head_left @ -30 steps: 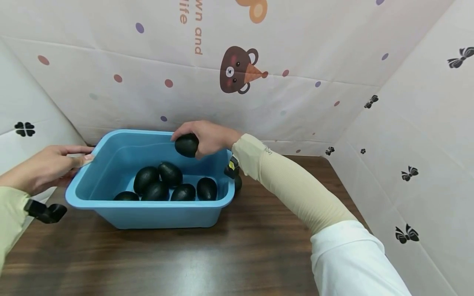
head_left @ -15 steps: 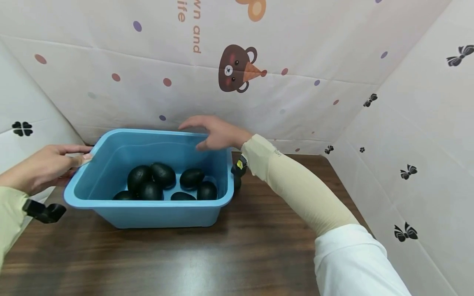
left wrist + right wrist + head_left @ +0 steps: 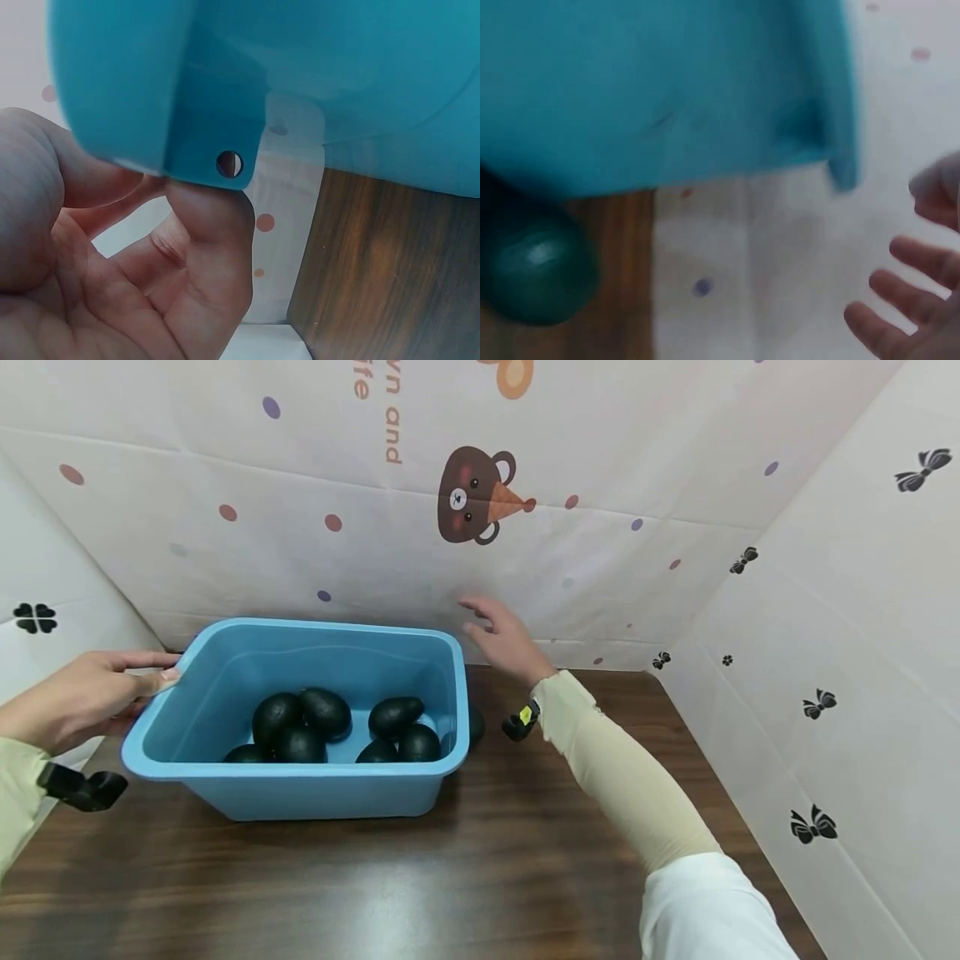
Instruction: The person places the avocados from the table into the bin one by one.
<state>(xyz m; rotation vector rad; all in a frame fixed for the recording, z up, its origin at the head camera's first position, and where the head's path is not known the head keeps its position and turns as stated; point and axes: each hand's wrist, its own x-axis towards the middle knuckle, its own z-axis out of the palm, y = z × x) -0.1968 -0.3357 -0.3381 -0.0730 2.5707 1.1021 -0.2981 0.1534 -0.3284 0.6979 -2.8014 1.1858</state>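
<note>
1. Dotty bear-print sheets (image 3: 420,552) wall off a dark wood table (image 3: 450,877), with a blue tub (image 3: 300,793) sitting on it.
2. A second ago the right hand (image 3: 504,639) held a dark avocado over the tub. That one's now lying in there with the other avocados (image 3: 330,731).
3. Right hand has swung out past the tub's right edge, fingers loose and spread, holding nothing.
4. One more avocado (image 3: 536,274) sits on the table just right of the tub.
5. Left hand (image 3: 82,697) hasn't moved, still pinching the tub's left rim, thumb on top.

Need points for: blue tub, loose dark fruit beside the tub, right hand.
blue tub (image 3: 315,793), head view, on its front outer wall.
loose dark fruit (image 3: 536,270), right wrist view, on its rounded top, on the table outside the tub.
right hand (image 3: 506,639), head view, on the back of the hand.
</note>
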